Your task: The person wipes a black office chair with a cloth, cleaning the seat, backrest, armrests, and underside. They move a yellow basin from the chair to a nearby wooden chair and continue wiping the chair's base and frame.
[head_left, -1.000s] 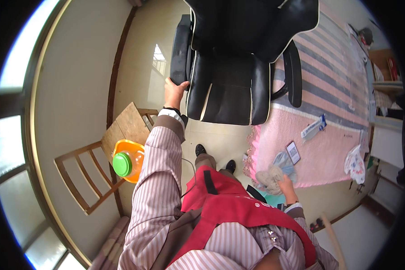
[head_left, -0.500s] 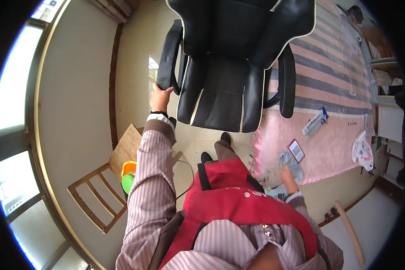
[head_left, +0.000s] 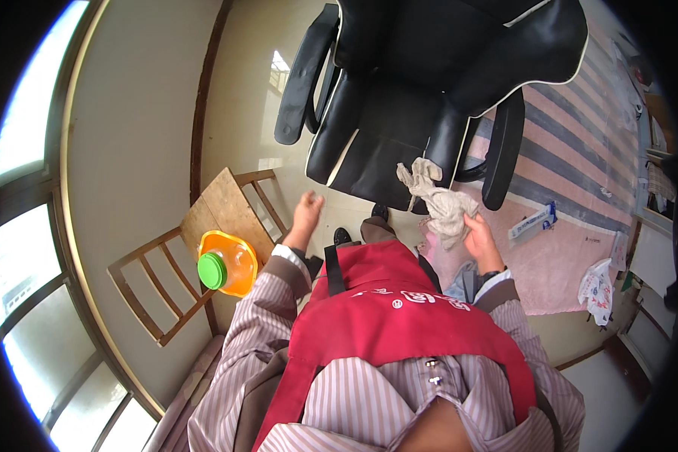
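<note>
A crumpled beige rag hangs from my right hand, which grips its lower right part near the front of the seat. Its loose end lies in front of the black office chair's seat, and I cannot tell if it touches. My left hand is off the chair, held in the air above the floor with nothing in it, fingers loosely bent and a little apart. Nearest to it are the chair's left armrest and the wooden chair to the left.
On a wooden chair at left stands an orange basin with a green-lidded jar. At right, a pink and grey striped cover bears a blue-white packet and a white plastic bag.
My left hand has let go of the left armrest and drawn back toward me. My right hand has come up and forward with the rag. The view has shifted.
</note>
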Demonstrator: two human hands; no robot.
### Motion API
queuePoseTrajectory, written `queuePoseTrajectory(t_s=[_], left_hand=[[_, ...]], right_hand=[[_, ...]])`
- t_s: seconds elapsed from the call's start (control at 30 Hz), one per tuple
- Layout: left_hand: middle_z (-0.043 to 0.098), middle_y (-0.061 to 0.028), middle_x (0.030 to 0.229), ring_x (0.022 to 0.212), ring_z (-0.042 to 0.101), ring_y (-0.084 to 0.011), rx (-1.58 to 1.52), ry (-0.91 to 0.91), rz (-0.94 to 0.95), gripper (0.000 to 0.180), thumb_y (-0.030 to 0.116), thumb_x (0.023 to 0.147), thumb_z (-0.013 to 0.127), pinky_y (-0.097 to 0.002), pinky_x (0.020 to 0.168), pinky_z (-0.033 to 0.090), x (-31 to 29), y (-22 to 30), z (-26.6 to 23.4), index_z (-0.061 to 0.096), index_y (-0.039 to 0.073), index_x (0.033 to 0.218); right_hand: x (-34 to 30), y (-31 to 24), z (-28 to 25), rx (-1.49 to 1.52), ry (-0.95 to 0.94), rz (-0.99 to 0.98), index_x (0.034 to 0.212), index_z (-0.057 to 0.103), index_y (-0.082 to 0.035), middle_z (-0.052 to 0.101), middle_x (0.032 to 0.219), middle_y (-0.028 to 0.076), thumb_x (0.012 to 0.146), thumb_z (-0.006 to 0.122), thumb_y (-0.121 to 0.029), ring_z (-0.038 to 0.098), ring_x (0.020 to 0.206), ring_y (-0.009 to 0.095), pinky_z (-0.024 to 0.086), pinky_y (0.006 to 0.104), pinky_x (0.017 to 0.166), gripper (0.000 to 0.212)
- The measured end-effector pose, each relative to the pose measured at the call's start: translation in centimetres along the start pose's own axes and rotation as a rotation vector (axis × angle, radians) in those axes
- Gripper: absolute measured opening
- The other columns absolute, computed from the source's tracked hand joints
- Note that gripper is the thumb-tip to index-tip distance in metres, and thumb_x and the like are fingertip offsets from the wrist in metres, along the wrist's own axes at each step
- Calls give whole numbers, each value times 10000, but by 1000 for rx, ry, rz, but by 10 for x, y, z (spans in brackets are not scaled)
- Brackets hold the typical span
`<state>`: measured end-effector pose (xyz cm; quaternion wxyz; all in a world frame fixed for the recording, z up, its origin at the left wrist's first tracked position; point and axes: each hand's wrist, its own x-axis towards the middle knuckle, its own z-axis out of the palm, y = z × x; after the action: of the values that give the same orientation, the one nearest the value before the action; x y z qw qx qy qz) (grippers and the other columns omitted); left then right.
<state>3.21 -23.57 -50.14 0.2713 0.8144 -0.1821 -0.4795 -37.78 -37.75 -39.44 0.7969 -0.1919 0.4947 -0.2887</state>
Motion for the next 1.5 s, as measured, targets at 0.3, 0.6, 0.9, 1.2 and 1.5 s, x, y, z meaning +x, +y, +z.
queuePoseTrajectory(t_s=[0.3,0.6,0.9,1.2,1.5], left_hand=[[408,-229,1380,1253,444,-374,175,-327,425,871,169,669,811,-399,1021,411,-73,68,64,363,119,1414],[648,-85,1108,1036,590,-172,-593,-684,320,330,26,862,575,-295,915,463,-17,162,70,586,70,1189],[603,-128,1003,970,604,-302,-277,-803,1125,340,-61,763,592,-349,843,483,-17,311,-63,558,48,1083],[533,-153,1128,1038,559,-385,-267,-1073,1329,419,-94,683,575,-411,856,475,16,356,-119,527,51,1073],[412,-150,1396,1163,527,-344,217,-1256,1387,514,-24,632,674,-374,959,457,57,349,-141,607,69,1133]], right_hand=[[5,-47,117,-267,-422,207,1293,484,14,602,1202,77,818,569,-52,583,1092,186,435,326,977,486],[18,-88,159,-366,-292,-27,1192,554,42,639,1093,75,804,598,-70,599,995,168,450,291,916,407],[88,-25,198,-576,1,-379,1335,440,-121,550,1257,84,952,464,-186,572,1104,234,509,403,898,390],[64,-17,277,-337,146,-338,1326,441,-106,533,1261,92,957,458,-173,552,1114,228,481,373,931,375],[95,-15,317,-339,130,-364,1316,441,-91,516,1264,99,963,452,-159,533,1124,222,452,343,964,360]])
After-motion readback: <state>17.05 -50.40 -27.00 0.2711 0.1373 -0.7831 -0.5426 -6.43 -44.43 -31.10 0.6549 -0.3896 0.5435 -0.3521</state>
